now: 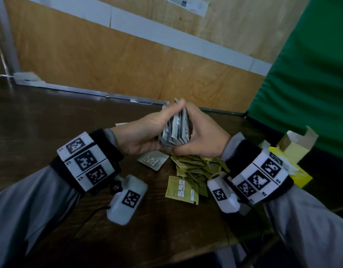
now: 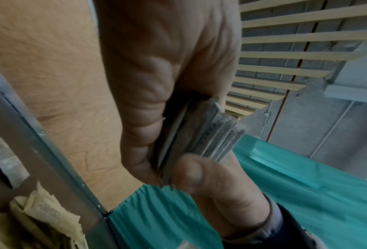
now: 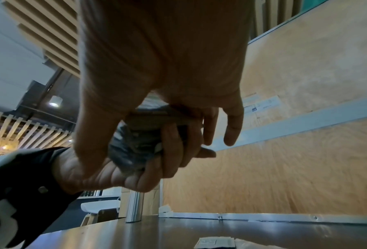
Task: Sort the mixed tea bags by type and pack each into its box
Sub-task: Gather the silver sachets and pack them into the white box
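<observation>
Squaring up stack of grey foil tea bag sachets (image 1: 175,130) above dark wooden table (image 1: 50,120): left hand (image 1: 141,134) cupping and gripping it, right hand (image 1: 202,135) clamping opposite side. Sorting partly done: one grey sachet (image 1: 152,160) and yellow-green paper sachet pile (image 1: 193,171) lying loose; yellow cardboard box (image 1: 294,167) waiting open.

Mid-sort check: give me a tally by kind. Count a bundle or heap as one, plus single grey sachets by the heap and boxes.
Grey foil sachet bundle, gripped by left hand and right hand: 1
Single grey foil sachet beside the heap: 1
Yellow-green paper sachet heap, too overlapped to count singly: 1
Yellow cardboard boxes: 2
Total: 5
</observation>
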`<move>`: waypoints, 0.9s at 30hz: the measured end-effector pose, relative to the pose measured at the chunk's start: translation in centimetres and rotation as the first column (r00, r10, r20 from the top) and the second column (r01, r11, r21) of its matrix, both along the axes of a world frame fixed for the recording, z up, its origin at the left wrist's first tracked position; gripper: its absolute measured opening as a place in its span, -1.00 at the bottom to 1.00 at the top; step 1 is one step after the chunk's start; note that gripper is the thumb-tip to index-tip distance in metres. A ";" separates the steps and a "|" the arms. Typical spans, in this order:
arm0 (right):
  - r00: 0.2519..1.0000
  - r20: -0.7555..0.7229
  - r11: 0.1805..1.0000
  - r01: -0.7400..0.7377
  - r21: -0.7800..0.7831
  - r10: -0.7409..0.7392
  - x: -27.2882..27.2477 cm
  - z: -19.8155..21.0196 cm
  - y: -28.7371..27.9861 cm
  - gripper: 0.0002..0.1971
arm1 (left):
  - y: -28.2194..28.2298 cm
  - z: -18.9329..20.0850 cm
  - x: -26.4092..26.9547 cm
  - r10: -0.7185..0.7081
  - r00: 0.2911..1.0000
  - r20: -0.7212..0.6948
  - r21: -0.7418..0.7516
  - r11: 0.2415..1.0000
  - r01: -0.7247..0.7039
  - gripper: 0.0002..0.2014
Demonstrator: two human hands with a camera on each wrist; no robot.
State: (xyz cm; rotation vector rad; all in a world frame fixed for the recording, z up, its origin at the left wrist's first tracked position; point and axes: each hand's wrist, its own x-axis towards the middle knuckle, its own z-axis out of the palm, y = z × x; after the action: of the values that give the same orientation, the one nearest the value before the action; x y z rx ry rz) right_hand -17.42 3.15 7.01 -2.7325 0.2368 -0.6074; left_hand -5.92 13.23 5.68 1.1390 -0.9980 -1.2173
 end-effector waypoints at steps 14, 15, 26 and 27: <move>0.969 0.245 0.987 -0.020 0.160 -0.020 -0.4 -0.3 0.7 -0.20 | 1.2 0.0 0.9 -0.109 0.991 -0.082 -0.139 0.985 0.097 -0.75; 0.964 0.264 0.982 -0.029 0.187 -0.022 -0.6 -0.3 0.6 -0.20 | 1.3 0.1 1.1 -0.131 0.985 -0.109 -0.153 0.982 0.113 -0.75; 0.932 0.328 0.977 0.096 0.189 -0.155 -1.5 -0.6 0.1 -0.25 | 0.6 1.0 0.4 0.093 0.973 -0.213 -0.117 0.986 -0.120 -0.79; 0.928 0.331 0.977 0.112 0.184 -0.168 -1.4 -0.6 0.1 -0.27 | 0.5 1.0 0.4 0.141 0.972 -0.186 -0.121 0.979 -0.165 -0.83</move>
State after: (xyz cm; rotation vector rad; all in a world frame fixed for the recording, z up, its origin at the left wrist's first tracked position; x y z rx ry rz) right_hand -18.87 3.29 6.37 -2.4153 0.3787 -1.0458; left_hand -5.51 13.75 6.67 0.9648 -0.8298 -1.0891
